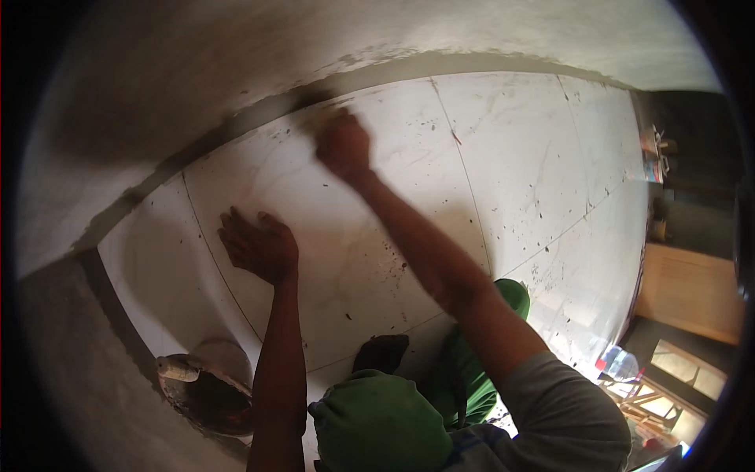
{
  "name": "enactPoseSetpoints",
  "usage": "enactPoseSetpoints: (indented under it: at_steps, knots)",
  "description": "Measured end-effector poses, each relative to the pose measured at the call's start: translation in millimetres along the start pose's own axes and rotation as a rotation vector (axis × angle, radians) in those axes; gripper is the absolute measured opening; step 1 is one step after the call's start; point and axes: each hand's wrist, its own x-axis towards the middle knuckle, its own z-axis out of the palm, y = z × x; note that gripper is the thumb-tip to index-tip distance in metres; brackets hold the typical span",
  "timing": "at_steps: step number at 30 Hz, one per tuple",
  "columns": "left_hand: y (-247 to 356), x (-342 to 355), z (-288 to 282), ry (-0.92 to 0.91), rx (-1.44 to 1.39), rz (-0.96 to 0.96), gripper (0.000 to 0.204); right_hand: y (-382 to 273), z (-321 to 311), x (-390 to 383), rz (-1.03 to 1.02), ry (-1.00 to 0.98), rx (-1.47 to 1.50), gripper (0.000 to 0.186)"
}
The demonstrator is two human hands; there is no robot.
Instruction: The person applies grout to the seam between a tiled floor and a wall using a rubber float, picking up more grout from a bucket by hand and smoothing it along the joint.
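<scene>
My left hand [261, 245] rests on the white tile floor [338, 299] with its fingers apart, holding nothing. Ahead and to its right, my right hand [344, 148] is closed and blurred by motion. A blurred yellowish thing [314, 123] shows at its fingers, its kind unclear. That hand is close to the grey strip [236, 123] where the tiles meet the pale wall [314, 35].
A round bucket [174, 393] with dark insides stands at lower left, by the side wall. Dark crumbs lie scattered over the tiles. On the right are a wooden panel [688, 291] and a clear plastic bottle [621, 363]. A dark shoe [381, 352] shows below centre.
</scene>
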Motion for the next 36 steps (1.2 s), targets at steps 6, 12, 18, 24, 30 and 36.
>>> enactPoseSetpoints:
  at_steps: [6,12,18,24,30,36]
  knots:
    - [3.1,2.2,-0.8,-0.012,0.011,-0.008,0.061,2.7,-5.8,-30.9,-0.315,0.043,-0.066,0.034]
    - [4.7,3.0,0.6,0.019,-0.004,-0.008,0.060,186.7,-145.1,25.4,0.381,0.260,-0.414,0.027]
    - [-0.2,2.7,0.7,-0.015,0.045,-0.002,0.061,182.2,-158.1,46.2,0.430,0.077,-0.369,0.033]
    - [-2.7,3.7,-2.1,-0.016,0.039,0.006,0.062,179.2,-148.0,52.6,0.290,0.022,-0.426,0.028]
    - [1.8,3.5,3.8,0.039,0.052,0.029,0.060,172.7,-156.1,72.3,0.163,0.004,-0.446,0.023]
    - [-0.5,4.9,0.2,-0.008,0.012,-0.004,0.062,195.7,-162.3,60.7,0.077,-0.090,-0.477,0.024]
